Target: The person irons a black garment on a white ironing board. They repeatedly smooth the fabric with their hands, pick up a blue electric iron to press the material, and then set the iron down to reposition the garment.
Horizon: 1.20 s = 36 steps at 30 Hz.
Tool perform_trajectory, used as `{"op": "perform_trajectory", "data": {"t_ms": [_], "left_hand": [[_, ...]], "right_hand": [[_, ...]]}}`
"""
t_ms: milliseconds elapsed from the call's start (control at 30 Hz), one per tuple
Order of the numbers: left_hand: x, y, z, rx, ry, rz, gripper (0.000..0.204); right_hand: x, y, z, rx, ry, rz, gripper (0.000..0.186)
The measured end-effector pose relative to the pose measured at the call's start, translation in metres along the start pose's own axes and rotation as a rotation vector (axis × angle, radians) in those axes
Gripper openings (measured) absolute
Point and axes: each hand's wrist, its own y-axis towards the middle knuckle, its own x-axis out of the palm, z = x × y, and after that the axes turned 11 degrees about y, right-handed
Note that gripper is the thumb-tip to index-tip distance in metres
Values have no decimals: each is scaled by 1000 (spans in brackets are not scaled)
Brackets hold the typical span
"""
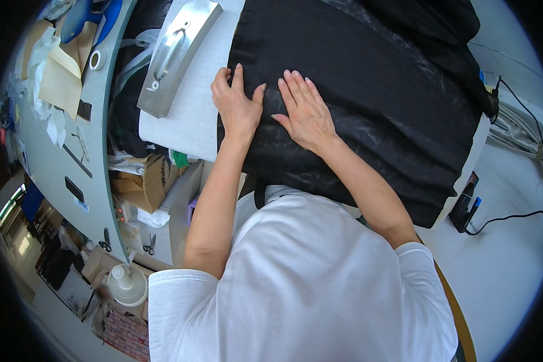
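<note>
A large black cloth [344,78] is spread over the padded white board [190,114] in front of me. My left hand [238,105] rests at the cloth's left edge, thumb and index finger apart, the other fingers bent. Flat on the cloth, just to the right, lies my right hand [304,111] with its fingers stretched out together and the thumb off to the side. Neither hand holds anything that I can see. Faint pale creases or marks run across the cloth below and right of my hands. The cloth's near part hangs down toward my white shirt.
A shiny metal block with a handle [178,57] sits on the board's left end. Further left, a pale table [54,163] carries papers, a tape roll [97,60] and a phone [74,189]. Below are a cardboard box [142,187] and a white fan [127,285]. Cables [519,130] hang at right.
</note>
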Motion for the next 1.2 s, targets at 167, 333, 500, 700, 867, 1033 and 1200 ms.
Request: {"op": "perform_trajectory", "data": {"t_ms": [167,333,500,700,867,1033,1200], "left_hand": [[0,9,-16,-13,-126,13,47],[-4,18,-32,-18,-177,-24,36],[-1,25,-51,76,-184,61,29],[2,29,-57,96,-247,67,28],[1,27,-51,9,-342,48,24],[2,25,-48,113,-207,169,11],[-3,22,-35,273,52,221,7]], "right_hand": [[0,0,0,-2,-11,-5,75],[0,-1,0,13,-21,-28,75],[0,-1,0,20,-29,-37,74],[1,0,-1,25,-29,-44,74],[-1,1,-2,18,-28,-65,74],[-2,2,-3,9,-55,-66,74],[-2,2,-3,11,-74,-77,74]]}}
